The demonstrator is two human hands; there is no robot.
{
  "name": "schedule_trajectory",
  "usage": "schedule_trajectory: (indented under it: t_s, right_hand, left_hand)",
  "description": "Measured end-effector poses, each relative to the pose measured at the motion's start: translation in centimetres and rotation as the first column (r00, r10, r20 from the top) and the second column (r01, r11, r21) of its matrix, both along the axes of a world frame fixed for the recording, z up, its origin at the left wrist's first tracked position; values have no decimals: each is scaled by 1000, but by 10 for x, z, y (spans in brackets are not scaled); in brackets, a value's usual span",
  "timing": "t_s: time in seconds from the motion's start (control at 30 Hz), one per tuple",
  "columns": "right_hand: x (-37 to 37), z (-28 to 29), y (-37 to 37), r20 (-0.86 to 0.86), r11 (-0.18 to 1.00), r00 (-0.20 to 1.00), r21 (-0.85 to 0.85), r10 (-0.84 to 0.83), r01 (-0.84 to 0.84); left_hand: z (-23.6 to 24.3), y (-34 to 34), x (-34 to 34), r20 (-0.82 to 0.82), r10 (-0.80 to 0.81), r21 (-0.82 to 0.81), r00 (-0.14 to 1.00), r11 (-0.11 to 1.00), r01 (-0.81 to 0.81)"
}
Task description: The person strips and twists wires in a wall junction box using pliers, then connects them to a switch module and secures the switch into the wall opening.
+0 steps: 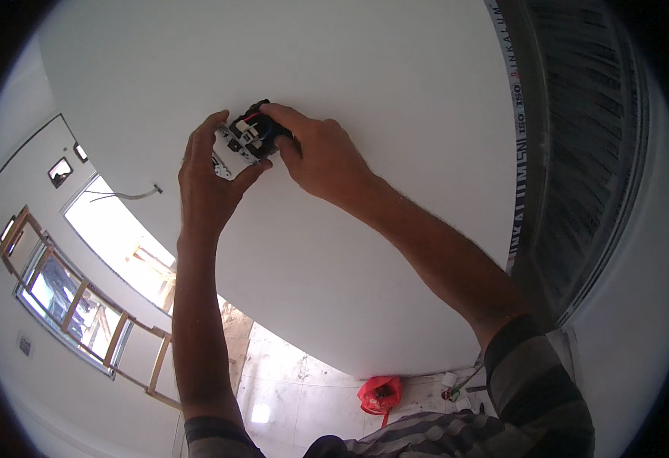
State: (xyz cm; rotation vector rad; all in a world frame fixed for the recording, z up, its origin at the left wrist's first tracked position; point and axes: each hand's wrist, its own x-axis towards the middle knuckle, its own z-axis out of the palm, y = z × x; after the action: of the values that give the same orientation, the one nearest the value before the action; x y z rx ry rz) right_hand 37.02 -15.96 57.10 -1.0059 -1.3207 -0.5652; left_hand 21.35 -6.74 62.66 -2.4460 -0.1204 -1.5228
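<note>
Grip: both hands, left hand (209, 179) and right hand (323, 156), pinch switch module (244, 141) shut.
Recess: wired module at wall (395, 91) opening.
Room: bare wall around.

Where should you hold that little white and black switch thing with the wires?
Probably by the flat white frame's outer edges, coming from the open side away from the white wall. On the white and black wall switch module, red and blue wires crowd the black back. The left hand pinches the frame so; the right hand steadies the top.
</note>
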Motion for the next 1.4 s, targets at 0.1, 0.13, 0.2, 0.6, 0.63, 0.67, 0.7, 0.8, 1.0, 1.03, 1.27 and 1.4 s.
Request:
schedule_trajectory:
  t_s: [0.1, 0.13, 0.2, 0.6, 0.63, 0.67, 0.7, 0.8, 1.0, 1.03, 1.27, 1.4]
  right_hand:
    - [0, 12, 1, 57, 990, 992, -76, -116, 120]
    - [0, 14, 1, 81, 980, 985, -122, -149, 158]
    - [1, 18, 3, 138, 947, 966, -210, -218, 243]
    - [4, 23, 9, 152, 937, 952, -194, -265, 291]
    - [4, 24, 9, 159, 934, 953, -209, -260, 289]
    - [4, 25, 8, 165, 932, 953, -223, -254, 287]
    - [4, 26, 7, 170, 928, 953, -238, -251, 286]
    - [6, 28, 10, 169, 941, 955, -200, -241, 273]
    - [7, 43, 3, 274, 921, 942, -280, -194, 271]
    - [8, 43, 5, 282, 934, 937, -228, -206, 274]
    - [11, 42, -8, 187, 925, 978, -350, -88, 150]
    - [8, 33, -28, -53, 949, 996, -302, 72, -85]
  left_hand:
    - [2, 1, -3, -21, 57, -11, 998, 998, -58]
    - [3, 0, -4, -31, 88, -27, 996, 996, -89]
    - [5, -4, -5, -49, 144, -58, 988, 988, -146]
    - [4, 5, -8, -57, 103, 104, 993, 990, -96]
    - [4, 8, -8, -58, 82, 114, 995, 991, -75]
    - [5, 11, -9, -60, 62, 123, 996, 991, -54]
    - [6, 13, -8, -63, 39, 133, 997, 991, -31]
    - [10, 12, -9, -75, 58, 111, 995, 993, -50]
    - [22, 7, -10, -137, 82, 79, 987, 994, -71]
    - [27, 7, -12, -162, 72, 85, 984, 995, -59]
    - [26, 1, -9, -185, 75, 92, 980, 994, -58]
    - [20, -3, -11, -149, 111, 165, 983, 983, -86]
